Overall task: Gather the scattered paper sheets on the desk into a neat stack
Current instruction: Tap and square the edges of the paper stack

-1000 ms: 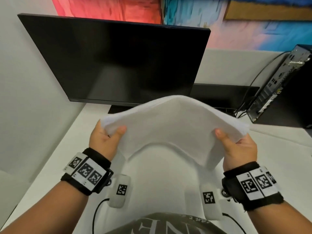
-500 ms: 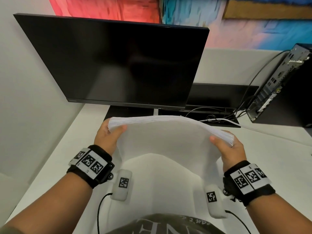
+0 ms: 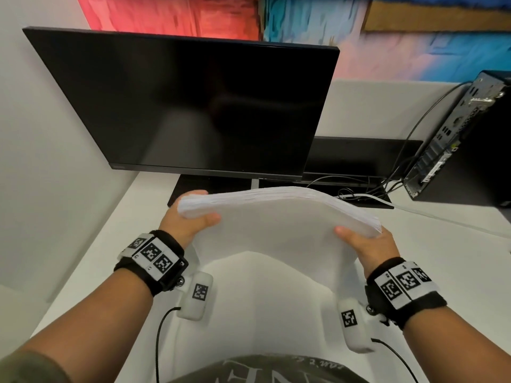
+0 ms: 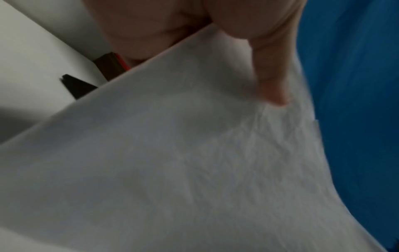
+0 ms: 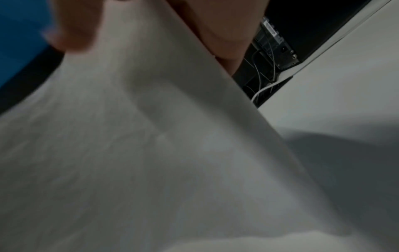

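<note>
Paper stack being held off the desk, one hand at each end.

The left hand (image 3: 185, 222) is pinching the left end of the stack (image 3: 276, 214), thumb on the near face and fingers behind; the right hand (image 3: 367, 246) is gripping the right end likewise. The stack's long axis is running left to right above the desk (image 3: 91, 244), in front of the monitor (image 3: 193, 106). White sheets are bowing upward mid-span, edges roughly aligned, slightly fanned at right.

The fingers of the left hand (image 3: 185, 221) and right hand (image 3: 367, 246) are hidden beneath the paper stack (image 3: 279, 217). Part of the monitor stand (image 3: 210, 186) is covered by it. Both wrist views are blurred, and the computer tower (image 3: 467, 139) is cut off at the right edge.
</note>
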Motion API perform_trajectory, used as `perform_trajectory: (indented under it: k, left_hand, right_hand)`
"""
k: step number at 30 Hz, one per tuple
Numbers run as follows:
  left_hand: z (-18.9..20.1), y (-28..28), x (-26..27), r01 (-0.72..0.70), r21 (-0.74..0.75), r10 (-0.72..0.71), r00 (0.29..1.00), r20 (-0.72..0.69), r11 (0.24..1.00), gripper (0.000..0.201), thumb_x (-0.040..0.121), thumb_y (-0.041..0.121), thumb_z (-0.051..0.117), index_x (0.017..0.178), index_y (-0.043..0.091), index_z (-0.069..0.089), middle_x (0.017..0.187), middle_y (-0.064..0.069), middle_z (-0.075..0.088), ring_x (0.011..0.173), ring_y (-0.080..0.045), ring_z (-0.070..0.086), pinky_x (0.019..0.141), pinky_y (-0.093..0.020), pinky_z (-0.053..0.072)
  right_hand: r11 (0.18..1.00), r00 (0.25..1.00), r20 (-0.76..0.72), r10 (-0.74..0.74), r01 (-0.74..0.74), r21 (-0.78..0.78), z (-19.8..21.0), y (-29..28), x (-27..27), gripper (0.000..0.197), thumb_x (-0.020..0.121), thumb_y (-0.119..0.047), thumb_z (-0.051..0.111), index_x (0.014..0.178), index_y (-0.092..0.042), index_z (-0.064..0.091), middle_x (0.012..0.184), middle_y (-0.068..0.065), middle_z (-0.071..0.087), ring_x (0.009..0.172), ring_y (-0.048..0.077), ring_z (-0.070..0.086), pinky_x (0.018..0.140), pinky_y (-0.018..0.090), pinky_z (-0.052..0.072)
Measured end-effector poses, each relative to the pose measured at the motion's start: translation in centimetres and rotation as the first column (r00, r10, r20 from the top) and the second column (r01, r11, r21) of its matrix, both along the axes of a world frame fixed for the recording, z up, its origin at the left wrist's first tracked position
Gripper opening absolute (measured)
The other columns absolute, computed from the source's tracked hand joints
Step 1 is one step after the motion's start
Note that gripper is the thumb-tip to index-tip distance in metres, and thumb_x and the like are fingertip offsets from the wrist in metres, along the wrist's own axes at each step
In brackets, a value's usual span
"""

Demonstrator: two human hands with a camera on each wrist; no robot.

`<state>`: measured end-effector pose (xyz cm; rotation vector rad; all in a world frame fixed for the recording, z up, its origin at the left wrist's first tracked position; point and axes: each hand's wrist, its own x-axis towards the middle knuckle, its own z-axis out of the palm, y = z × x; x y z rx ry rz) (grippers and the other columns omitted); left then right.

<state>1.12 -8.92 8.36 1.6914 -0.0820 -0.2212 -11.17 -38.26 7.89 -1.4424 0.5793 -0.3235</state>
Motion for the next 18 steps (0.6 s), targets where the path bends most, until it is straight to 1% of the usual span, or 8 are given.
perform_trajectory:
  k: [2,4,6,8,10,12,14,18]
  left_hand:
    - [-0.3,-0.5,-0.2,-0.026,0.036,0.028,0.999,-0.042,0.999,0.044,0.058,0.012,0.086,0.098,0.018,0.069,0.106,-0.011,0.07,0.102,-0.03,0.066,0.097,-0.047,0.05]
    - [-0.2,-0.5,-0.1,-0.024,0.051,0.026,0.999,-0.046,0.998,0.048,0.055,0.019,0.088,0.1,0.012,0.071,0.103,-0.013,0.072,0.097,-0.031,0.068,0.094,-0.051,0.051]
    - [0.4,0.1,0.3,0.004,0.094,-0.007,0.999,0.037,0.996,0.042,0.043,0.035,0.086,0.08,0.019,0.074,0.087,-0.009,0.073,0.083,-0.028,0.069,0.083,-0.045,0.055]
    - [1.4,0.8,0.5,0.025,0.128,-0.041,0.992,0.121,0.991,0.028,0.038,0.038,0.082,0.051,0.022,0.062,0.061,0.0,0.059,0.061,-0.024,0.055,0.061,-0.035,0.046]
    - [1.7,1.3,0.5,0.075,0.104,-0.09,0.985,0.148,0.992,0.031,0.037,0.033,0.083,0.044,0.022,0.055,0.058,0.0,0.051,0.06,-0.022,0.048,0.059,-0.035,0.039]
    - [1.1,1.6,0.5,0.144,0.083,-0.154,0.98,0.123,0.986,0.029,0.035,0.028,0.084,0.049,0.023,0.059,0.069,-0.002,0.059,0.073,-0.026,0.056,0.069,-0.041,0.046]
    - [-0.2,2.2,0.7,0.188,0.107,-0.196,0.978,0.074,0.976,0.045,0.029,0.035,0.09,0.065,0.023,0.067,0.078,-0.001,0.068,0.081,-0.026,0.064,0.074,-0.037,0.051]
    - [-1.6,2.3,1.0,0.263,0.133,-0.27,0.962,0.04,0.956,0.058,0.03,0.052,0.09,0.071,0.012,0.075,0.07,-0.002,0.074,0.071,-0.023,0.068,0.071,-0.032,0.049]
  right_hand:
    - [0.999,0.999,-0.026,-0.043,0.043,0.002,-0.2,0.4,-0.1,0.022,0.068,-0.009,0.078,0.083,-0.018,0.065,0.079,0.002,0.066,0.071,0.017,0.063,0.067,0.028,0.05]
    - [0.997,0.997,-0.008,-0.076,0.076,-0.004,-0.1,0.2,-0.2,0.021,0.07,-0.006,0.077,0.074,-0.021,0.063,0.076,0.0,0.066,0.069,0.015,0.062,0.062,0.025,0.048]
    - [0.998,0.998,0.046,-0.052,0.054,-0.037,0.5,-0.5,-0.5,0.02,0.066,-0.009,0.079,0.077,-0.021,0.066,0.073,-0.001,0.072,0.073,0.015,0.068,0.068,0.027,0.053]
    - [0.996,0.994,0.103,0.043,-0.034,-0.086,1.3,-1.5,-1.0,0.025,0.062,-0.007,0.079,0.081,-0.021,0.069,0.07,-0.008,0.075,0.074,0.009,0.072,0.065,0.02,0.057]
    - [0.985,0.978,0.139,0.156,-0.145,-0.088,1.7,-2.3,-1.4,0.029,0.058,-0.008,0.081,0.083,-0.018,0.071,0.072,-0.01,0.076,0.076,0.006,0.072,0.06,0.015,0.055]
    - [0.965,0.957,0.126,0.26,-0.252,-0.076,1.1,-2.6,-1.7,0.046,0.039,-0.028,0.091,0.082,-0.017,0.076,0.08,-0.001,0.077,0.08,0.015,0.074,0.065,0.022,0.058]
    - [0.958,0.955,0.072,0.288,-0.287,-0.027,-0.3,-2.3,-1.9,0.068,0.021,-0.042,0.093,0.082,-0.018,0.077,0.086,0.006,0.077,0.085,0.026,0.073,0.075,0.035,0.059]
    - [0.966,0.965,0.054,0.257,-0.259,0.028,-1.4,-1.6,-1.9,0.071,0.019,-0.046,0.091,0.083,-0.02,0.077,0.092,0.009,0.076,0.094,0.032,0.07,0.091,0.05,0.051]
